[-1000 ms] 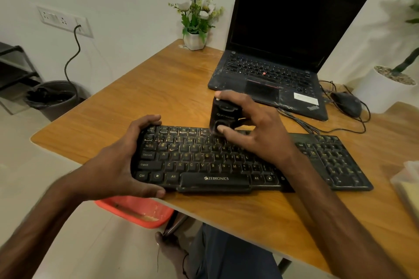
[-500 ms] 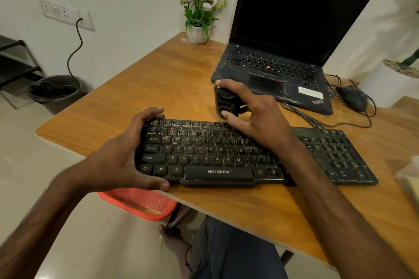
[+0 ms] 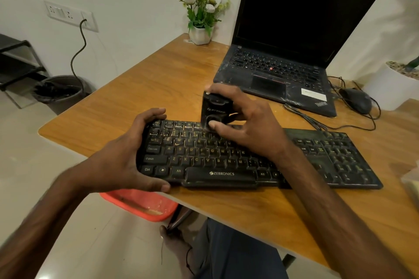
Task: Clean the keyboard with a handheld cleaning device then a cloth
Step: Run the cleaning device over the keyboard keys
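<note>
A black Zebronics keyboard point(image 3: 226, 161) lies across the near part of the wooden desk point(image 3: 145, 88). My left hand point(image 3: 122, 156) grips its left end, fingers over the top edge and thumb under the front edge. My right hand point(image 3: 247, 124) holds a small black handheld cleaning device point(image 3: 215, 108) upright on the keyboard's top row of keys, near the middle. The thumb lies on the device's front and the fingers wrap its top and far side. A pale cloth-like thing point(image 3: 411, 184) shows at the desk's right edge.
An open black laptop point(image 3: 283, 68) stands behind the keyboard, with a mouse point(image 3: 356, 99) and cables to its right. A small flower pot point(image 3: 200, 34) sits at the desk's back. A white planter point(image 3: 390, 86) is at far right. A red tray point(image 3: 140, 204) and a bin point(image 3: 59, 93) are on the floor.
The device sat on keys below the top row, slid back to the keyboard's far edge, and now stands on the top row. My left hand keeps its grip.
</note>
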